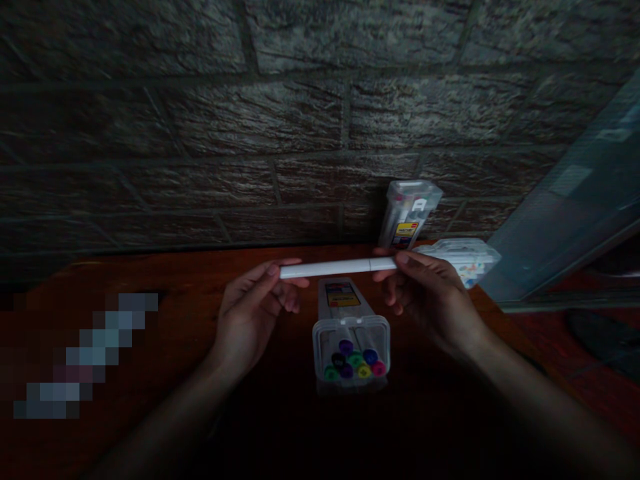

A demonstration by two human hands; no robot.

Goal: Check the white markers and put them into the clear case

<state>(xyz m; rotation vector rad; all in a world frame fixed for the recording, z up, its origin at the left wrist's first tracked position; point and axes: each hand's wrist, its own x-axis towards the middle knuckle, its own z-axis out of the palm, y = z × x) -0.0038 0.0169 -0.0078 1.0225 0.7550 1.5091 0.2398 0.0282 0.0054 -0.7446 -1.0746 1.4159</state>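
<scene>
I hold a white marker [335,268] level in front of me, one end in each hand. My left hand [253,310] pinches its left end between thumb and fingers. My right hand [430,293] grips the right end, where a seam marks the cap. Below the marker lies a clear plastic case [350,333] on the dark wooden table [165,280], its open end toward me, with several markers whose coloured caps show.
A second clear marker case [410,213] stands upright against the brick wall [250,133]. Another clear case [470,260] lies on its side at the right. A slanted glass panel [570,213] rises at the far right. A blurred patch covers the table's left.
</scene>
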